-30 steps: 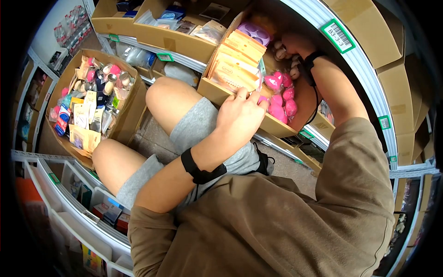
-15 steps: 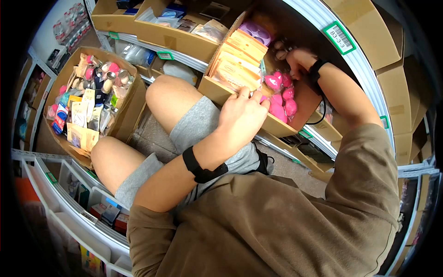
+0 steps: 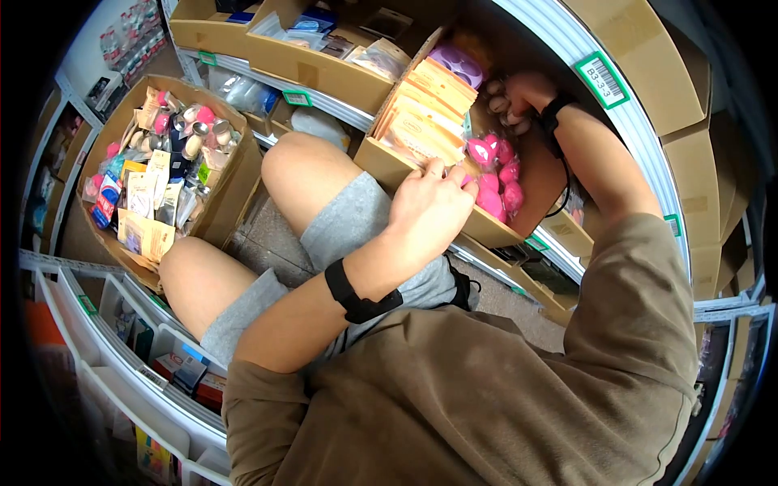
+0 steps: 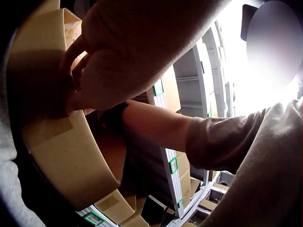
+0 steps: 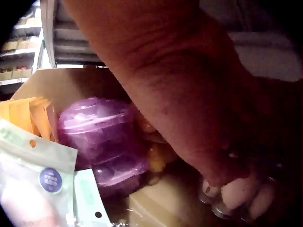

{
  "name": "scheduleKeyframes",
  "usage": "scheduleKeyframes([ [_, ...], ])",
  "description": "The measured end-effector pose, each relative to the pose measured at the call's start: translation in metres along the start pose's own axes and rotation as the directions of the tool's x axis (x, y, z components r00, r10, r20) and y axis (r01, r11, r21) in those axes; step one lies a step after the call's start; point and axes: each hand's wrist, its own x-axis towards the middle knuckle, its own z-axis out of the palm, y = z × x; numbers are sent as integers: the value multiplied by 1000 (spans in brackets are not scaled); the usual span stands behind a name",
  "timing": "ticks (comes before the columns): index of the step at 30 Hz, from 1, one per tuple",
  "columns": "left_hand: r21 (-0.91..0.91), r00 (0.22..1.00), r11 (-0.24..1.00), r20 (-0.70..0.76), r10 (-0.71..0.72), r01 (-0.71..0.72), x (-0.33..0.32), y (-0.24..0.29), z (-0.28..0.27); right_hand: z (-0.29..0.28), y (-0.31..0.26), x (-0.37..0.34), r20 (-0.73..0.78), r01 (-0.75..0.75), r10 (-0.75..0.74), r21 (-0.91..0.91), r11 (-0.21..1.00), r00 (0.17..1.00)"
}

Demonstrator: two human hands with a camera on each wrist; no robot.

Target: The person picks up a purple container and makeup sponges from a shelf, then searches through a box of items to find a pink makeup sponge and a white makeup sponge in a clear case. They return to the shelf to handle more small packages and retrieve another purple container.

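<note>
A cardboard box (image 3: 387,164) on the shelf holds orange packets (image 3: 425,121), pink sponges in clear wrap (image 3: 489,198), a purple container (image 3: 456,66) and beige egg-shaped pieces (image 3: 500,104). My left hand (image 3: 429,206) grips the near wall of this box, fingers bent over its edge; the left wrist view shows that hand (image 4: 102,66) on the cardboard. Deep in the box my right hand (image 3: 531,91) is on the beige pieces, its fingers partly hidden. In the right wrist view the hand (image 5: 189,104) is dark, beside the purple container (image 5: 102,137) and over beige pieces in clear wrap (image 5: 239,194).
Another cardboard box (image 3: 219,202), full of mixed packets and sponges, stands left of my knees. Shelf boxes (image 3: 324,73) line the back. White bins (image 3: 113,332) are at lower left, and stacked cartons (image 3: 689,186) at right. A black cable hangs from my right wrist.
My right hand drew back toward the box's right side, then moved in again over the beige pieces. The left hand keeps its place on the box edge. The head view has shifted slightly.
</note>
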Motion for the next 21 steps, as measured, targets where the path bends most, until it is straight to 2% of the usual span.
scheduleKeyframes([
  [1,3,1000,1000,-2,-5,5,0,-1,1,1,-10,-6,0,5,-5,-4,1000,1000],
  [3,-17,999,1000,-39,2,-3,-1,-1,3,9,-35,-27,-286,-61,-20,-272,960,958],
  [6,-38,1000,999,-20,-9,8,-1,-1,3,8,70,89,-283,7,22,100,995,959],
  [7,-37,1000,999,-19,-9,8,-2,-1,3,11,40,57,-298,-25,50,85,996,953],
  [9,-34,993,999,-115,0,-4,-2,-1,4,17,-34,-17,-328,-91,105,59,994,939],
  [10,-33,993,999,-114,2,-6,-2,-1,4,17,-23,-7,-329,-92,107,61,994,938],
  [12,-11,993,1000,-117,17,-18,-1,-1,4,14,9,24,-411,-18,-49,-157,987,910],
  [13,-10,993,1000,-116,19,-21,-1,-1,4,8,6,25,-416,-4,-64,-161,987,907],
  [16,33,992,999,-121,38,-34,1,-1,7,-6,-35,-8,-377,9,-28,-50,999,926],
  [18,-7,989,999,-144,46,-47,1,-2,13,-6,-74,-43,-315,-64,77,53,997,946],
  [20,-30,986,998,-160,49,-55,4,-3,19,2,-107,-76,-276,-125,110,-39,991,955],
  [21,-55,983,997,-179,46,-57,7,-4,22,7,-117,-86,-293,-86,-17,-335,938,956],
])
